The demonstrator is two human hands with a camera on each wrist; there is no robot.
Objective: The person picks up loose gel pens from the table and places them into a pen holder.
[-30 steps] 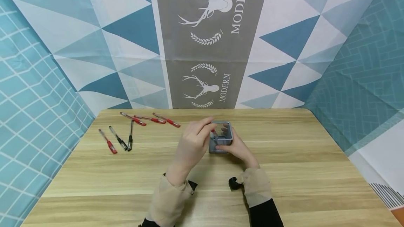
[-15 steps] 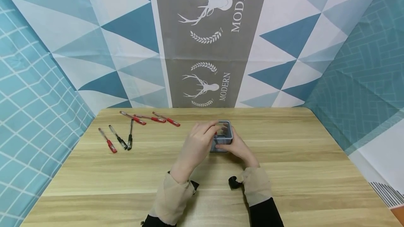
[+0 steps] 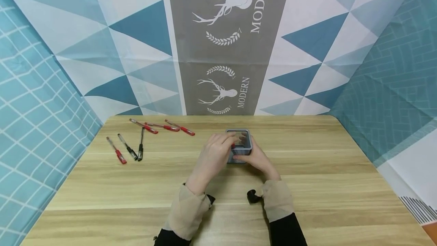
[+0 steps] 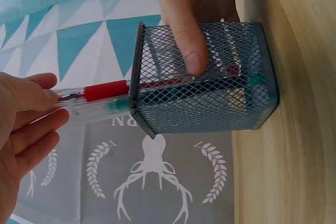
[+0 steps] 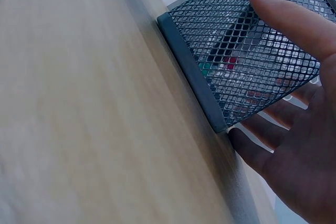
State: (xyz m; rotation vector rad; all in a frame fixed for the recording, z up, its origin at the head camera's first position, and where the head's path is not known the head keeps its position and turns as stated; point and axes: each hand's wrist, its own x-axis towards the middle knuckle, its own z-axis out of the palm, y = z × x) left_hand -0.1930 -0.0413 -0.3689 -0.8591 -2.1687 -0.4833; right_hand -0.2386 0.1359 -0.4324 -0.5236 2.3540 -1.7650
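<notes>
Left hand (image 3: 212,155) pinches a red pen (image 4: 106,91) from above; right hand (image 3: 258,160) grips the mesh holder (image 4: 205,116).

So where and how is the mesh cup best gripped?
I'd take the mesh cup by its flat walls below the rim, coming from the right like the right hand, thumb in front, fingers behind. It's upright, so that leaves the open top to the left hand and red pen.

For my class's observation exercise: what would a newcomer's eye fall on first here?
Probably the white deer heads on the grey panel behind the table. Then the mesh cup: the right hand holds it, the left hand pinches a red pen at its mouth. Six loose pens lie on the left.
</notes>
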